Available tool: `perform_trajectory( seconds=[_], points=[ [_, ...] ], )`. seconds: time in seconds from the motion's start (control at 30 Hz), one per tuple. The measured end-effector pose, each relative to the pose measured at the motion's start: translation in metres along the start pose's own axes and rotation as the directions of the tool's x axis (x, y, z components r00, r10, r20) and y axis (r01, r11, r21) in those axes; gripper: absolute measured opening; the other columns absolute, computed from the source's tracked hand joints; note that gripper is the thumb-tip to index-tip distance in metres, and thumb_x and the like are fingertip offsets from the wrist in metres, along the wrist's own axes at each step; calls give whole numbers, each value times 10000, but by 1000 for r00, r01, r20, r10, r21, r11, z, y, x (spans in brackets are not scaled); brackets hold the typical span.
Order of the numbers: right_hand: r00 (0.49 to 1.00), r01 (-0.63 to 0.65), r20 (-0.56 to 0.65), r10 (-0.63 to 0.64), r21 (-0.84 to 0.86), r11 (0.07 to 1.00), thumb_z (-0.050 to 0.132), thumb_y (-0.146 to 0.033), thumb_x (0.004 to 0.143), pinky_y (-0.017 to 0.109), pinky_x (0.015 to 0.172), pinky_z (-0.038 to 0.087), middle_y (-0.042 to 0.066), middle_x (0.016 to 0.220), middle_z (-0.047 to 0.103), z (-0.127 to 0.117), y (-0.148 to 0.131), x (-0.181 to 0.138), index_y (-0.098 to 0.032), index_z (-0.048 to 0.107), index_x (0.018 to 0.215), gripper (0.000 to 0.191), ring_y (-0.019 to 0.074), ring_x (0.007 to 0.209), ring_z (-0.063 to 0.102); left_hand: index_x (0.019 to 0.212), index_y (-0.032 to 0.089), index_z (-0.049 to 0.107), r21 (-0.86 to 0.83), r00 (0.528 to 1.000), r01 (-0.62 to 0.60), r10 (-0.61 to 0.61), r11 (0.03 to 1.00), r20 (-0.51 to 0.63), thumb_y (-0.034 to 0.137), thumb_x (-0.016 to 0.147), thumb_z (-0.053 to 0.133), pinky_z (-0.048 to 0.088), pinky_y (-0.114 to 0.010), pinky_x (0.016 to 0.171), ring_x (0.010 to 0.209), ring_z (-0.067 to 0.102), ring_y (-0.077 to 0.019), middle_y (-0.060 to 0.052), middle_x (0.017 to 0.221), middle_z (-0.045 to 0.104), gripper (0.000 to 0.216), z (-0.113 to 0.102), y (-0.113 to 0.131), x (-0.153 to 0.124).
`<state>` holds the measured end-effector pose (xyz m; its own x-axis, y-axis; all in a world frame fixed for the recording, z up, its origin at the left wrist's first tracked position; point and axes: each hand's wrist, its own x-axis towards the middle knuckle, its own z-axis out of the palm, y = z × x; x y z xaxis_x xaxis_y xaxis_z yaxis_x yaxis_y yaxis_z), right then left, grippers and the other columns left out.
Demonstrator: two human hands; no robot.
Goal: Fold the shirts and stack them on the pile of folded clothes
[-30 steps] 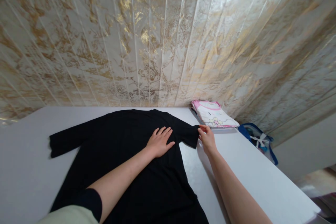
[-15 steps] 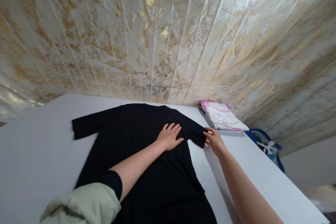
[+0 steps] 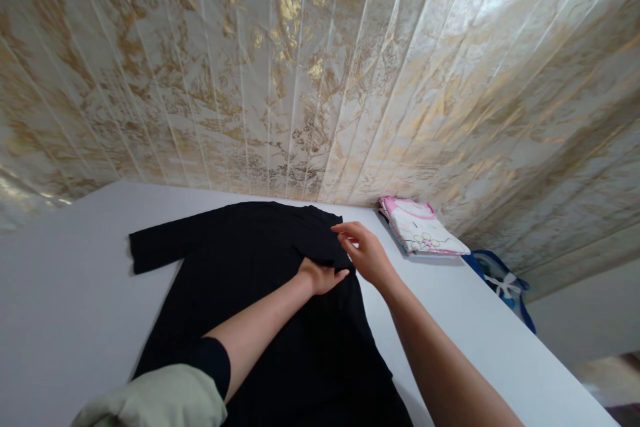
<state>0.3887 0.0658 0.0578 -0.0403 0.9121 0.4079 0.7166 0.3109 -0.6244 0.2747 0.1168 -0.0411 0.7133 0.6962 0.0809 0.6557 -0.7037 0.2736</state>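
We see a black shirt [image 3: 260, 293] spread flat on the white bench [image 3: 60, 293], its collar toward the marbled wall [image 3: 300, 67]. Our left hand [image 3: 320, 275] lies flat on the shirt's chest, fingers partly tucked under a folded sleeve [image 3: 320, 240]. Our right hand [image 3: 367, 253] pinches that sleeve's edge and holds it over the shirt's body. A folded white-and-pink garment [image 3: 423, 233] sits near the wall, to the right of the shirt.
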Motion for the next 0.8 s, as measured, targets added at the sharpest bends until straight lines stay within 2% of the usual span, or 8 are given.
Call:
perform_trajectory(
  seconds=[0.07, 0.1, 0.23, 0.33, 0.47, 0.6, 0.7, 0.8],
  points=[
    [987, -123, -116, 115, -63, 990, 445, -195, 865, 326, 856, 491, 72, 1035, 662, -6, 21, -4, -208, 695, 1032, 301, 169, 912, 636, 1413, 252, 469, -9, 1000, -5, 4, 1000, -22, 571, 930, 313, 254, -411, 1164, 1389, 368, -275, -27, 1454, 500, 600, -1, 1, -2],
    [978, -177, -132, 163, -100, 979, 440, -187, 867, 337, 866, 488, 77, 1030, 664, -6, 33, -7, -201, 692, 1033, 302, 175, 914, 636, 1400, 251, 488, -13, 999, -6, 6, 1000, -38, 573, 929, 317, 262, -396, 1162, 1390, 367, -268, -23, 1444, 512, 596, -3, 1, -3],
    [970, -226, 45, 238, -179, 957, 446, -168, 878, 326, 901, 475, 85, 1079, 656, 8, 64, -29, -197, 679, 1073, 305, 181, 990, 625, 1384, 254, 510, -37, 998, -20, 18, 999, -65, 548, 930, 338, 285, -357, 1151, 1387, 376, -248, -7, 1409, 550, 567, -7, 1, -5],
    [962, -189, 150, 229, -242, 952, 460, -179, 895, 310, 908, 467, 83, 1072, 645, 21, 61, -48, -196, 679, 1064, 277, 183, 1010, 615, 1383, 248, 511, -43, 1000, 1, -2, 999, -26, 529, 916, 391, 300, -334, 1139, 1371, 402, -247, -12, 1389, 569, 558, -10, 1, -5],
    [966, -168, 136, 219, -311, 935, 462, -199, 923, 303, 916, 462, 77, 1088, 638, 23, 51, -65, -204, 671, 1090, 268, 184, 1025, 605, 1395, 231, 498, -33, 999, 44, -44, 998, 18, 505, 901, 446, 320, -327, 1122, 1345, 438, -256, -33, 1400, 559, 567, -13, 4, -6],
    [974, -139, 115, 196, -382, 914, 463, -167, 917, 316, 992, 428, 73, 1231, 612, 23, 49, -76, -226, 655, 1176, 328, 192, 1134, 569, 1350, 247, 537, -21, 995, 88, -87, 996, 43, 442, 895, 470, 350, -319, 1090, 1308, 482, -247, -34, 1405, 553, 499, -18, 3, -10],
    [967, -148, 126, 220, -426, 892, 474, -192, 918, 330, 1011, 419, 69, 1284, 597, 21, 46, -80, -235, 651, 1208, 342, 202, 1166, 557, 1250, 213, 609, 20, 991, 120, -122, 993, 63, 295, 852, 514, 318, -335, 1104, 1283, 502, -250, -74, 1351, 597, 417, -32, -15, -18],
    [961, -140, 161, 227, -424, 895, 470, -220, 924, 329, 1002, 425, 64, 1300, 588, 17, 42, -79, -251, 654, 1214, 344, 201, 1169, 557, 1189, 177, 627, 96, 969, 242, -245, 966, 24, 147, 838, 454, 259, -437, 1127, 1323, 444, -281, -132, 1329, 597, 392, -57, -45, -25]
  ],
)
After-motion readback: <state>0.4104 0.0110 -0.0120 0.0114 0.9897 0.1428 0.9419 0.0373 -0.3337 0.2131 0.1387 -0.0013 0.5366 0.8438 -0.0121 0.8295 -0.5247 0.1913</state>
